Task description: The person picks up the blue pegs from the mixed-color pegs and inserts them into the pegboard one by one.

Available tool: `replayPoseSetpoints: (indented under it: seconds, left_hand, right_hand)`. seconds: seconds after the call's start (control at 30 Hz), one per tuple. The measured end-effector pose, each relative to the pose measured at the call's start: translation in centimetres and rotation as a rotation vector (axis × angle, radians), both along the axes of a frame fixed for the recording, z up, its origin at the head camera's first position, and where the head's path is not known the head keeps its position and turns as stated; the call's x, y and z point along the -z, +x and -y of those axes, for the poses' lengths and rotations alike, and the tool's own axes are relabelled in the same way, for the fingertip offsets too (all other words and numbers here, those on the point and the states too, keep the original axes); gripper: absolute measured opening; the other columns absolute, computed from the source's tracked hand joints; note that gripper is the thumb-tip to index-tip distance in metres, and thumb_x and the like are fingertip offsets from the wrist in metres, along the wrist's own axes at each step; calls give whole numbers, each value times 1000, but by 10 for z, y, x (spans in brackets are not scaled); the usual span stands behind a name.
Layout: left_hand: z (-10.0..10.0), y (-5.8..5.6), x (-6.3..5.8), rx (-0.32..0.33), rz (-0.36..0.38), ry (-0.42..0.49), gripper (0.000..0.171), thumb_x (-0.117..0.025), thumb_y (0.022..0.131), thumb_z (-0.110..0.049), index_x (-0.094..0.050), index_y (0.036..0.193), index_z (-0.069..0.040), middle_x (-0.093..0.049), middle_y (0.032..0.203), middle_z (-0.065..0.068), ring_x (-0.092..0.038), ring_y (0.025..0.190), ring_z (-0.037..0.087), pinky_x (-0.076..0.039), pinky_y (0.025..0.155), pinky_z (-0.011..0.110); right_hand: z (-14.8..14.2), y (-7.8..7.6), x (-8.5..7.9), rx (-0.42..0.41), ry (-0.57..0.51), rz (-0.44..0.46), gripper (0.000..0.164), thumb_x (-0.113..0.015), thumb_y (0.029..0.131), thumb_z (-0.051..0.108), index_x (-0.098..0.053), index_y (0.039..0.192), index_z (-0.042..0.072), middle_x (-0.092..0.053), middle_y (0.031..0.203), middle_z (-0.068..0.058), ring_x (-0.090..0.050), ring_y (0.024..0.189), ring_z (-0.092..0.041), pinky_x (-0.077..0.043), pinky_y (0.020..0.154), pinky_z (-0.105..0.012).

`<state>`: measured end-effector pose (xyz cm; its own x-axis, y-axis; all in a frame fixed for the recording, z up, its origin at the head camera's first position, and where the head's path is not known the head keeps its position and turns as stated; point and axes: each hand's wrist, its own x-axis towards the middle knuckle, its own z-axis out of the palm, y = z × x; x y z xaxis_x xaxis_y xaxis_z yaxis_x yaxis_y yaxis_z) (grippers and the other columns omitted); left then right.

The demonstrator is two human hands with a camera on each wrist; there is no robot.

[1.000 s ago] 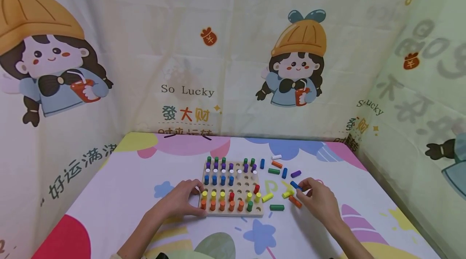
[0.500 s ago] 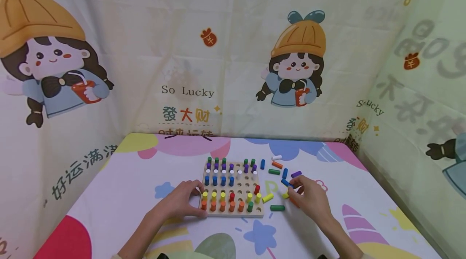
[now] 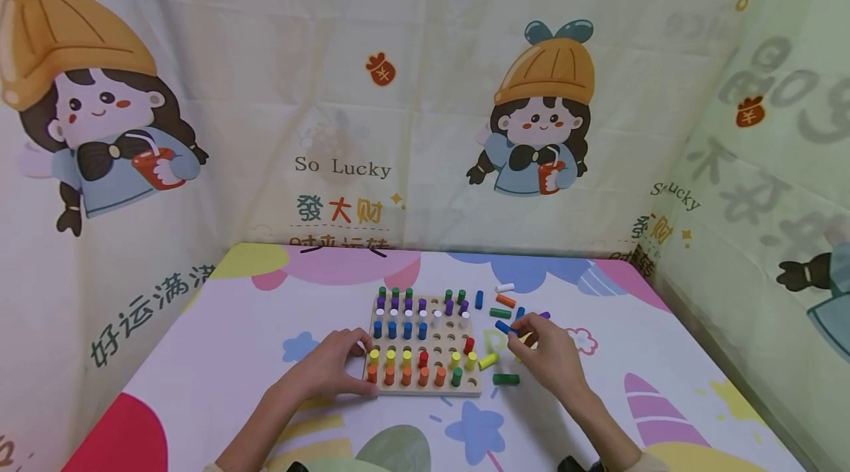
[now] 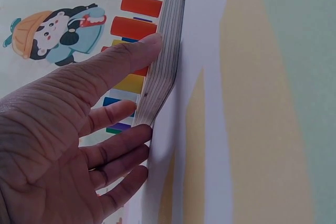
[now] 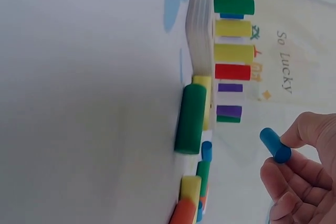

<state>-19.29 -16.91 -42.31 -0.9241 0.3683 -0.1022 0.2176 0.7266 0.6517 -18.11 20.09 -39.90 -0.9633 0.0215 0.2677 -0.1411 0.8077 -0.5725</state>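
A wooden pegboard (image 3: 428,392) stands on the table, with upright coloured pegs in rows and several bare holes. My left hand (image 3: 328,363) holds it at the near left corner, thumb on the front edge and index finger at the left edge; in the left wrist view the thumb (image 4: 139,51) lies against the board's layered side (image 4: 170,35). My right hand (image 3: 553,355) pinches a blue peg (image 3: 503,327) between thumb and fingertips, above the loose pegs right of the board. In the right wrist view this blue peg (image 5: 274,144) is tilted and off the table.
Loose pegs lie right of the board: a green peg (image 3: 506,379), a yellow peg (image 3: 488,361), a white peg (image 3: 505,287), an orange peg (image 3: 505,301) and others, some partly hidden by the right hand. A printed curtain (image 3: 425,125) stands behind the table.
My right hand has moved left toward the board, carrying the blue peg over the loose pegs. The left hand and the board have stayed in place.
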Motion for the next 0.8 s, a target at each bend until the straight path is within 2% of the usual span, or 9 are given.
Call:
replayPoseSetpoints:
  seconds: [0.4, 0.8]
  left_hand:
    - [0, 0, 0, -10, 14, -5, 57, -94, 69, -44, -60, 108, -21, -61, 108, 1, -54, 109, 23, -48, 98, 53]
    - [1, -2, 1, 6, 11, 6, 56, -94, 70, -44, -60, 108, -20, -62, 109, 2, -55, 108, 23, -49, 97, 53]
  right_hand:
    - [18, -5, 0, -43, -43, -41, 14, -79, 85, 10, -71, 97, 12, -70, 88, 1, -59, 75, -13, -48, 61, -25]
    - [37, -6, -2, -99, -66, -41, 15, -78, 86, 9, -72, 99, 12, -70, 90, 1, -58, 75, -12, -47, 62, -24]
